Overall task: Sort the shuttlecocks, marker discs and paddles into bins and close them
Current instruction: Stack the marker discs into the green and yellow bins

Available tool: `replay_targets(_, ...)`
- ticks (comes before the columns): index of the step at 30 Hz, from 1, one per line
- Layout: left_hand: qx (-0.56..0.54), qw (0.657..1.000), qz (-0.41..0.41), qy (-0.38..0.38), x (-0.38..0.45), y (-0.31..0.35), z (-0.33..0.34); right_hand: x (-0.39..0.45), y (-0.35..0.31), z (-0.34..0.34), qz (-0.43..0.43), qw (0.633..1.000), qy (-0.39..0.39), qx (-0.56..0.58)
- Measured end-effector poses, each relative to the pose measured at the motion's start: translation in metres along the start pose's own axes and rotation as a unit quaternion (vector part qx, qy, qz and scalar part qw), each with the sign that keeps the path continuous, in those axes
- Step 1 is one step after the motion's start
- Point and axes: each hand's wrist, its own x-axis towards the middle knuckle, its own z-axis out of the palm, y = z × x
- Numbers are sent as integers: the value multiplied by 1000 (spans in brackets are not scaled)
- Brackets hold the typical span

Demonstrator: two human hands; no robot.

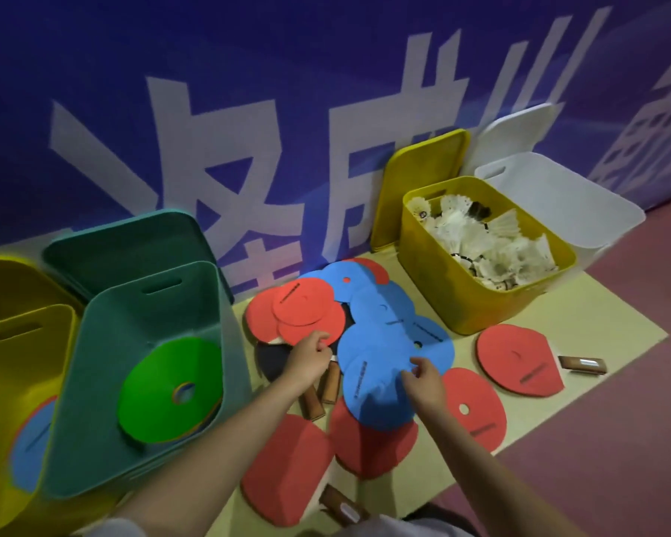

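Lettering on the blue wall banner (248, 149) is large white characters, cropped, and print on the discs is too small to read. My left hand (308, 352) pinches a red disc (307, 315) edge; my right hand (423, 377) grips a blue disc (380, 366) from the pile between them. Left of my left hand the green bin (105, 381) holds a green disc (163, 385); beyond my right, the yellow bin (434, 281) holds shuttlecocks (481, 242); red paddles (516, 362) lie around both hands.

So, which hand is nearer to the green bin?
Left. The left hand is just to the right of the green bin, on a red disc. The right hand is farther right, on a blue disc.
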Motion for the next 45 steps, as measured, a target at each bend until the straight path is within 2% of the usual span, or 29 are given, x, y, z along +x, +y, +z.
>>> replay_targets(3,-12,998,-55,-1,21,-3,12,15,8,3,-21,993,-14,-113)
replay_targets(6,-20,997,-77,10,35,-3,20,20,6,11,-37,971,-6,-237)
replay_targets(9,-49,995,-87,27,41,-5,28,27,4,14,-16,962,-39,-269)
replay_targets(12,-35,995,-95,16,46,-8,36,39,8,7,-49,968,-60,-238)
replay_targets(15,8,997,-81,3,53,-10,47,45,17,-10,-102,986,-43,-127)
replay_targets(18,83,994,-63,22,63,-8,60,56,29,-41,-73,997,-4,-26)
replay_targets(24,112,991,-53,56,76,-1,86,77,43,-62,-25,1000,9,16)
replay_targets(27,118,990,-10,75,78,1,83,82,42,-59,-3,999,1,42)
replay_targets(33,188,975,71,94,65,11,83,79,50,-57,-36,998,9,47)
replay_targets(37,124,984,89,90,53,17,87,69,51,-58,-46,997,14,62)
replay_targets(42,90,993,73,10,46,15,90,60,49,-62,-57,996,7,71)
replay_targets(45,46,997,61,8,40,17,80,56,48,-67,-42,994,19,99)
